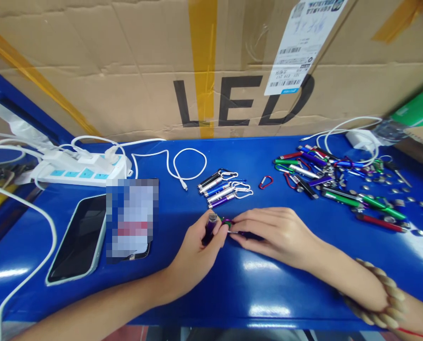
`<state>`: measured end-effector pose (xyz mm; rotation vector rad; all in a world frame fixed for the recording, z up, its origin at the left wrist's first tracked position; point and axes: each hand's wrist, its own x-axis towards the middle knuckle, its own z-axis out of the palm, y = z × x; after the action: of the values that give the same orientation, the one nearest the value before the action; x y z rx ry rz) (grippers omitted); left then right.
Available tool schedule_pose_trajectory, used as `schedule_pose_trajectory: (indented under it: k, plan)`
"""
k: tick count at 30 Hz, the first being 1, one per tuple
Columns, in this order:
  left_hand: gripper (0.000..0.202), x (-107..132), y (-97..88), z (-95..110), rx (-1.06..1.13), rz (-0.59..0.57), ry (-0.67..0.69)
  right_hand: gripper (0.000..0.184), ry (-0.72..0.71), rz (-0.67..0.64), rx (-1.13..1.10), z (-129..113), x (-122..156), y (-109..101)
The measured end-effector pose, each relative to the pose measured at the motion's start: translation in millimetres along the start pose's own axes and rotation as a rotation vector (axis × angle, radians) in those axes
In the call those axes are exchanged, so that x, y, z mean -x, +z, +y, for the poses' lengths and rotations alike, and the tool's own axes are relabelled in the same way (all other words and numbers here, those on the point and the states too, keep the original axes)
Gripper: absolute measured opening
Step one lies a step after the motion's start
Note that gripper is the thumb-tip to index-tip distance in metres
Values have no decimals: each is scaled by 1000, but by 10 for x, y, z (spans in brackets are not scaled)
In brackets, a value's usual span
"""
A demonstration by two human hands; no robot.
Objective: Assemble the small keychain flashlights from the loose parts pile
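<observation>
My left hand (200, 253) is closed around a short purple metal penlight (210, 227), its silver end pointing up. My right hand (271, 234) is pinched together just to the right, its fingertips almost meeting the left thumb. Between the hands small green and purple pieces (226, 222) show; the fingers cover most of them. Just beyond the hands, a row of finished-looking penlights (218, 189) in black, silver, blue and purple lies with carabiner clips attached. A lone red carabiner (266, 182) rests to the right of that row.
A heap of coloured penlight tubes (314, 170) and scattered button cells (396, 191) covers the right side. Two phones (78, 239) lie at left, near a white power strip (85, 170) with cables. A large cardboard box (144, 71) stands behind the blue table (211, 303).
</observation>
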<state>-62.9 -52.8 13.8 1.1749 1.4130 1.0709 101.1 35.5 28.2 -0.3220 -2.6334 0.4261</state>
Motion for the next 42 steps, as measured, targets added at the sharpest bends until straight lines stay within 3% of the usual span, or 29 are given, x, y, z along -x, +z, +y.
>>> schedule_pose_trajectory:
  k: [4, 10, 15, 20, 26, 33, 42]
  plan:
    - [25, -15, 8, -22, 20, -17, -7, 18, 30, 13, -74, -5, 7, 22]
    - [25, -21, -3, 18, 14, 124, 22, 11, 248, 66, -387, -68, -41, 13]
    - [27, -21, -5, 17, -24, 105, 7, 41, 435, -17, -566, -95, -52, 70]
    - [28, -12, -7, 14, -49, 106, 32, 32, 267, -133, -341, -82, -26, 33]
    - [30, 10, -23, 20, -131, 57, 80, 35, 214, -225, -106, -119, -21, -1]
    - [29, 5, -30, -2, -164, 45, 94, 37, 45, -61, 55, -98, 5, 90]
    - [29, 29, -14, 15, -115, -13, 140, 34, 65, 42, 31, -135, -6, 100]
